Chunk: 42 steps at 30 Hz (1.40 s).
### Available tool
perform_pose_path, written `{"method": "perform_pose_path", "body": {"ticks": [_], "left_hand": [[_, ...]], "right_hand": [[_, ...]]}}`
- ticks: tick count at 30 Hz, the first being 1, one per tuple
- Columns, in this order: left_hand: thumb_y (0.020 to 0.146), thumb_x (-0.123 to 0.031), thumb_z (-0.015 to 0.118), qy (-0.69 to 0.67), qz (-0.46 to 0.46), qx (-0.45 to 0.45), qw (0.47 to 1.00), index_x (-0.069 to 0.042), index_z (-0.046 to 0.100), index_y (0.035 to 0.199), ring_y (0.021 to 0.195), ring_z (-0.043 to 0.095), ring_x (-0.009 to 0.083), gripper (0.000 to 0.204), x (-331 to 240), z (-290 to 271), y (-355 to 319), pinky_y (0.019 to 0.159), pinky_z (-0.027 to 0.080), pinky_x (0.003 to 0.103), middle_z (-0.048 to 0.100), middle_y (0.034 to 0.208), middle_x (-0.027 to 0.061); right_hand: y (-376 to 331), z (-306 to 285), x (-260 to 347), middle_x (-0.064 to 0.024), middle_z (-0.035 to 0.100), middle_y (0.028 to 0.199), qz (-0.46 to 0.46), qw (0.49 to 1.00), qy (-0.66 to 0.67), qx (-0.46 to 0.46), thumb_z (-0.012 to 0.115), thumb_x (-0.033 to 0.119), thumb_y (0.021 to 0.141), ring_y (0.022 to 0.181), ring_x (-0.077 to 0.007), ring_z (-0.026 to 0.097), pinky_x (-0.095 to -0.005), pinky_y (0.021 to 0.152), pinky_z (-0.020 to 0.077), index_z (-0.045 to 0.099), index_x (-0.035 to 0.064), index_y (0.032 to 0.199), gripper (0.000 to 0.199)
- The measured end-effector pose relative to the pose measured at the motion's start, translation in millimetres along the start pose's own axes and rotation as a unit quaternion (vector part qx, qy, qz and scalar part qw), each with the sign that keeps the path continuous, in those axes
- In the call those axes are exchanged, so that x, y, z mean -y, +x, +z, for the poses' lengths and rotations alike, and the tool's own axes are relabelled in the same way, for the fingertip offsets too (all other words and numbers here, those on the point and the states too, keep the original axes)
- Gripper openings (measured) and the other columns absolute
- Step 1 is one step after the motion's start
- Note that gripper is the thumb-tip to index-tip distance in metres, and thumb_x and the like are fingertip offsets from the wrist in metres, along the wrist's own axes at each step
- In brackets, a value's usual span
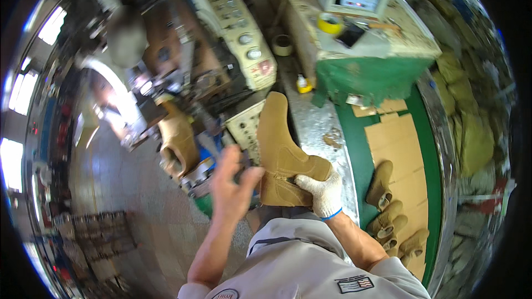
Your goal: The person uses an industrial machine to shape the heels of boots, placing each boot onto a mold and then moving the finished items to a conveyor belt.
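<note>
A: From where I stand, I see a tan boot (285,155) in front of the person's belly, with the toe pointing away. Who is holding it?

B: Only the right hand (326,194), in a white glove with a blue hem. Its thumb presses across the boot near the ankle, and the boot is grasped there (the other fingers are behind it, I cannot see them).

A: And the left hand (228,182)?

B: Bare and a little blurred. The fingers are spread and have nothing in them. The thumb is close to the boot's edge; whether it touches, I cannot tell.

A: How would the boot feel, in your opinion?

B: Rather light, I think. The surface looks like suede, so not slippery, and hardly fragile. The shaft is probably soft and the foot part stiffer. I would take it around the ankle, as now, and support the foot from below.

A: Is there some writing?

B: On the boot I find none. The grey shirt (293,268) carries an oval badge (226,294) and a rectangular patch (356,284) with red in it. The pale machine panel (230,16) has a red mark (263,68), too small for reading.
</note>
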<state>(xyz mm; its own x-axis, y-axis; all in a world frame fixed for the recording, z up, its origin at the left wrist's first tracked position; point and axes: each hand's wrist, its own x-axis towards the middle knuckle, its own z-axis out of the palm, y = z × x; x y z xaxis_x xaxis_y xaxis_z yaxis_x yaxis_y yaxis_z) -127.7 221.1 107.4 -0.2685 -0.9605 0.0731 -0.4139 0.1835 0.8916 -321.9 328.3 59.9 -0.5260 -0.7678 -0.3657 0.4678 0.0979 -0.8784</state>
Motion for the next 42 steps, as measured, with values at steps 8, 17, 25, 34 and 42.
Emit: {"method": "perform_pose_path", "body": {"ticks": [8, 17, 25, 34, 42], "left_hand": [[0.081, -0.045, 0.085, 0.235, -0.125, -0.27, 0.925, 0.004, 0.047, 0.148, 0.133, 0.056, 0.033, 0.091, 91, -102, 77, 0.112, 0.04, 0.04, 0.056, 0.146, 0.0228], [0.081, -0.024, 0.081, 0.301, -0.093, -0.308, 0.898, -0.012, 0.077, 0.113, 0.087, 0.072, 0.0256, 0.035, 122, -102, 100, 0.081, 0.053, 0.039, 0.077, 0.095, 0.0108], [0.081, -0.002, 0.076, 0.051, -0.006, -0.282, 0.958, 0.003, 0.076, 0.112, 0.082, 0.068, 0.0151, 0.031, 129, -123, 106, 0.078, 0.053, 0.029, 0.076, 0.094, 0.0077], [0.087, -0.021, 0.056, -0.479, -0.219, -0.102, 0.844, 0.006, 0.055, 0.139, 0.101, 0.072, 0.0358, 0.058, 71, -47, -12, 0.091, 0.06, 0.047, 0.069, 0.122, 0.0235], [0.1, -0.031, 0.058, -0.437, -0.291, 0.271, 0.807, 0.001, 0.06, 0.136, 0.098, 0.073, 0.0273, 0.048, 77, 96, -31, 0.084, 0.061, 0.04, 0.071, 0.119, 0.0169]], "right_hand": [[89, -237, -46, -0.0197, 0.074, 0.105, -0.117, 0.934, -0.163, -0.294, 0.088, 0.012, 0.076, 0.095, -0.0262, 0.073, -0.0374, 0.085, 0.0583, 0.058, -0.0057, 0.118, 0.055], [146, -358, -73, -0.0283, 0.064, 0.133, 0.174, 0.794, -0.472, -0.342, 0.087, 0.044, 0.075, 0.125, -0.0426, 0.061, -0.0429, 0.105, 0.0496, 0.047, -0.0058, 0.142, 0.093], [114, -239, -65, -0.0237, 0.065, 0.135, -0.142, 0.892, -0.299, -0.309, 0.082, 0.031, 0.085, 0.126, -0.0312, 0.062, -0.0365, 0.109, 0.0467, 0.058, -0.0037, 0.139, 0.068], [48, -12, -29, -0.0242, 0.056, 0.146, -0.008, 0.96, 0.19, 0.205, 0.064, 0.047, 0.1, 0.129, -0.0289, 0.062, -0.0406, 0.105, 0.0492, 0.041, -0.0117, 0.149, 0.08], [41, -27, 17, -0.0175, 0.066, 0.136, 0.02, 0.855, 0.489, 0.17, 0.058, 0.048, 0.095, 0.116, -0.0322, 0.069, -0.0463, 0.104, 0.0547, 0.056, 0.0074, 0.144, 0.064]]}}
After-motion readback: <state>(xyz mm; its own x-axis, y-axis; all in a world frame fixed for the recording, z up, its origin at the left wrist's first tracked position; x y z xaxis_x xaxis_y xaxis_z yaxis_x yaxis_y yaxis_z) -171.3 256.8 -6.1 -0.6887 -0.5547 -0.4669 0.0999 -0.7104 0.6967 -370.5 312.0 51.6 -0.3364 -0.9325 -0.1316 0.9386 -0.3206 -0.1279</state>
